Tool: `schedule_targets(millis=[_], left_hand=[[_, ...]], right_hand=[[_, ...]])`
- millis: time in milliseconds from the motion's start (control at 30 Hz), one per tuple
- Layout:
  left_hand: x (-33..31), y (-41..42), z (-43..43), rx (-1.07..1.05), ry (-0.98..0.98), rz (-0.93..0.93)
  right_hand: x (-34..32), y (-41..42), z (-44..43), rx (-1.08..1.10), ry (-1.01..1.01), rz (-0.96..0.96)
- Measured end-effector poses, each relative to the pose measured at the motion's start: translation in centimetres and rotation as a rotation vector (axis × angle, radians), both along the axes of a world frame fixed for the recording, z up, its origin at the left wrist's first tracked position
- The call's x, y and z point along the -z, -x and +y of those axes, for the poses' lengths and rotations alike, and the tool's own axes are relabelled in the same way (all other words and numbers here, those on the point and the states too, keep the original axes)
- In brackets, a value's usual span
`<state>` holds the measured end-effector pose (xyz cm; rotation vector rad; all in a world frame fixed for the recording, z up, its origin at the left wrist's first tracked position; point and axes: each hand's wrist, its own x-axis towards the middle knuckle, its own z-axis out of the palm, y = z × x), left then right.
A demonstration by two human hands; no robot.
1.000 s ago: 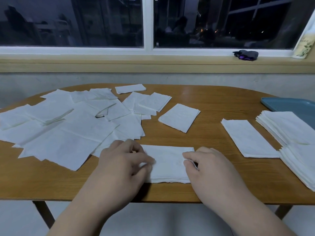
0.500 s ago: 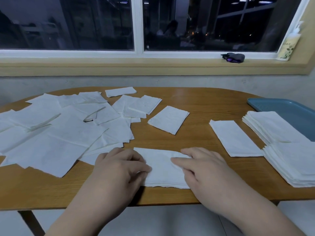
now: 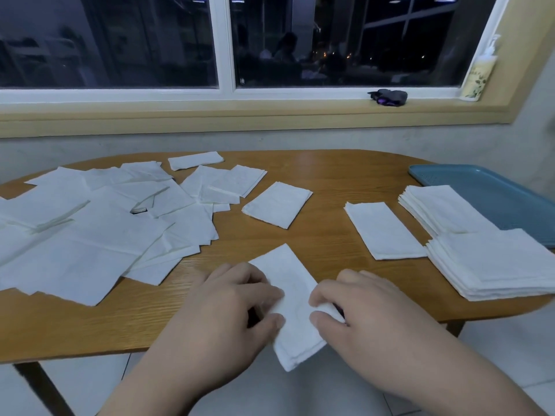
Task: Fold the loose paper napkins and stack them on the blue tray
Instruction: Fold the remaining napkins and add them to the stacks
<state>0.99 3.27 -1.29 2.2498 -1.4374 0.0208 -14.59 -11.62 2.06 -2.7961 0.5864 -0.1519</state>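
**Napkin swung round between both hands**

Half a second ago the folded napkin lay lengthwise along the table's near edge, with both hands flat on it. Now it is turned on the slant. Its far corner points up the table and its near corner hangs off the edge, well to the left of the blue tray. The left hand pinches the napkin's left side between thumb and curled fingers. The right hand pinches the right side in the same way, bunching a little paper under its fingertips.

The napkin is a narrow white strip, lightly embossed, and its far part lies flat on the wood.

Two stacks of folded napkins overlap the tray's left and near rim, partly on it and partly on the table. Just left of them lies a single folded strip, and further left again a squarer folded piece. The heap of loose napkins spreads over the end of the table farthest from the tray. Behind the tray, a dark bundle and a pump bottle sit on the window sill.
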Motion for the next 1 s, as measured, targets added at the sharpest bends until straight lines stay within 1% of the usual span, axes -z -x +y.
schedule_targets(millis=[100, 167, 267, 333, 567, 667, 767, 867, 1000], left_hand=[[-0.1, 0.2, 0.3, 0.058, 0.017, 0.04], [-0.1, 0.4, 0.5, 0.091, 0.009, 0.061], [-0.1, 0.9, 0.6, 0.138, 0.0, 0.073], [-0.1, 1.2, 0.5, 0.17, -0.01, 0.083], [0.5, 2.2, -0.4, 0.297, 0.023, 0.104], [0.8, 2.3, -0.8, 0.294, 0.07, 0.132], [0.9, 2.7, -1.4, 0.209, 0.13, 0.233], [0.4, 3.4, -2.1, 0.142, 0.124, 0.321], [-0.6, 4.3, -3.3, 0.208, 0.168, 0.588]], right_hand=[[-0.2, 1.6, -0.1, 0.008, -0.085, -0.018], [-0.3, 2.8, -0.3, 0.003, -0.117, 0.023], [-0.3, 4.2, -0.2, 0.028, -0.239, 0.083], [0.1, 4.5, -0.1, 0.035, -0.317, 0.083], [2.2, 4.1, -0.5, 0.221, -0.586, -0.185], [2.4, 4.0, -0.5, 0.292, -0.647, -0.283], [2.0, 4.1, -1.0, 0.312, -0.692, -0.408], [1.2, 4.3, -1.6, 0.288, -0.755, -0.513], [0.3, 4.5, -2.5, 0.236, -0.781, -0.59]])
